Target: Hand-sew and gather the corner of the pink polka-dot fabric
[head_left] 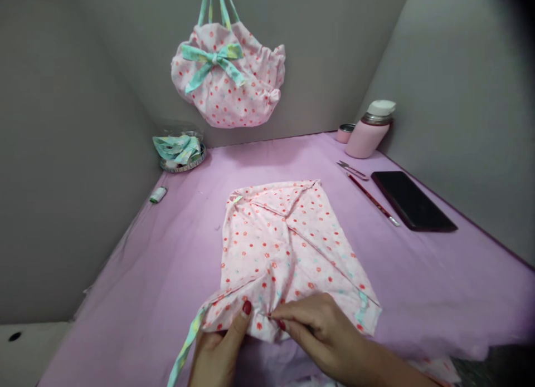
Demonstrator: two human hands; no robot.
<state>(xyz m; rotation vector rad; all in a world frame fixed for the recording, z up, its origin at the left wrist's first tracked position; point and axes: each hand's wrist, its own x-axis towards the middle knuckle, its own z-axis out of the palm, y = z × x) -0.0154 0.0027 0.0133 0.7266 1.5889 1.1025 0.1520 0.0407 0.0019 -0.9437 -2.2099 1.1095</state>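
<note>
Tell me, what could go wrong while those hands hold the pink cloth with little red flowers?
The pink cloth with red flowers is bunched between the left hand and the right hand, so its folds might slip crooked. The narrow turquoise-and-yellow fabric strip dangles beside the left hand and could get caught or tugged. The small pink-handled metal snips lie with their points uncovered, so someone reaching there might get pricked.

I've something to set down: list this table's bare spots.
Bare: the purple tablecloth left of the spotted fabric, towards the small white-and-green item; behind the fabric, below the hanging bag; and right, short of the pencil and phone. Crowded: back right, around bottle and snips; near edge, with left hand and right hand on the fabric.
</note>
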